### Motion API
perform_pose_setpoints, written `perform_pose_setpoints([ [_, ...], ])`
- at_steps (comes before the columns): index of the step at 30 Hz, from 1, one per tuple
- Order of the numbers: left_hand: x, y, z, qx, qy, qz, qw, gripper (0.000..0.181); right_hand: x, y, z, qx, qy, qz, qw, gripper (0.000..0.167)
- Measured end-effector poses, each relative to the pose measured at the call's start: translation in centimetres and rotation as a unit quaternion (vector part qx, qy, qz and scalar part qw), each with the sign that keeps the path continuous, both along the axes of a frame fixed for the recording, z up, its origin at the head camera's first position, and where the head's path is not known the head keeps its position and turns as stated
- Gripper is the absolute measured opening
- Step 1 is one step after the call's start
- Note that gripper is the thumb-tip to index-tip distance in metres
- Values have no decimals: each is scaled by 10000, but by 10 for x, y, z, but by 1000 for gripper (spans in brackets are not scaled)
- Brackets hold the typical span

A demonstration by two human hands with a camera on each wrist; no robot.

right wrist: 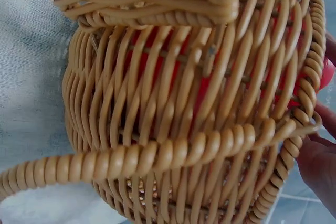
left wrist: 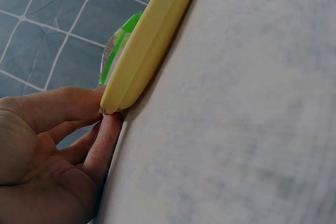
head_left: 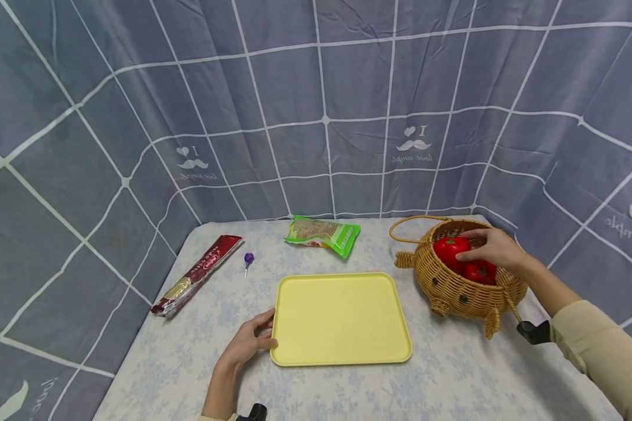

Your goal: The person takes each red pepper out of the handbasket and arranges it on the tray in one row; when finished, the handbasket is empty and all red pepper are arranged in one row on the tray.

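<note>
My left hand (head_left: 244, 345) is at the left edge of a yellow rectangular tray (head_left: 342, 321) lying flat on the table. Its thumb is over the rim and the fingertips meet the edge from below, as the left wrist view shows. On the right, my right hand (head_left: 497, 248) reaches into a wicker basket (head_left: 442, 286) shaped like an animal. Thumb and fingers hold a red tomato (head_left: 450, 250) near the basket's rim. Beside it in the basket lies another red tomato (head_left: 479, 272). Basket weave (right wrist: 173, 93) hides most of the right hand in the right wrist view.
A dark red packet (head_left: 197, 278) lies at the table's left side, with a purple lollipop (head_left: 248, 258) next to it. Behind the tray is a green bag (head_left: 323, 234). Grey-blue curtains (head_left: 358, 117) enclose the table; a basket handle (head_left: 400, 231) loops out leftward.
</note>
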State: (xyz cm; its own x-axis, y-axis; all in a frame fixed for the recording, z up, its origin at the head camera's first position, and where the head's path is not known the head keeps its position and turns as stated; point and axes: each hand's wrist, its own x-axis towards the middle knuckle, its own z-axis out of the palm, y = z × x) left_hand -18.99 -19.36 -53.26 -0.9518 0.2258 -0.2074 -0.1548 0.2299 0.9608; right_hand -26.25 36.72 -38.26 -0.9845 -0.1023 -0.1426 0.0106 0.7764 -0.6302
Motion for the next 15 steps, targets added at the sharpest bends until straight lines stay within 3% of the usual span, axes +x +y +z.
perform_pose_setpoints([
  [15, -1, 1, -4, -154, 96, 40, 9998, 81, 8, 4, 31, -204, 298, -123, 9993, 79],
])
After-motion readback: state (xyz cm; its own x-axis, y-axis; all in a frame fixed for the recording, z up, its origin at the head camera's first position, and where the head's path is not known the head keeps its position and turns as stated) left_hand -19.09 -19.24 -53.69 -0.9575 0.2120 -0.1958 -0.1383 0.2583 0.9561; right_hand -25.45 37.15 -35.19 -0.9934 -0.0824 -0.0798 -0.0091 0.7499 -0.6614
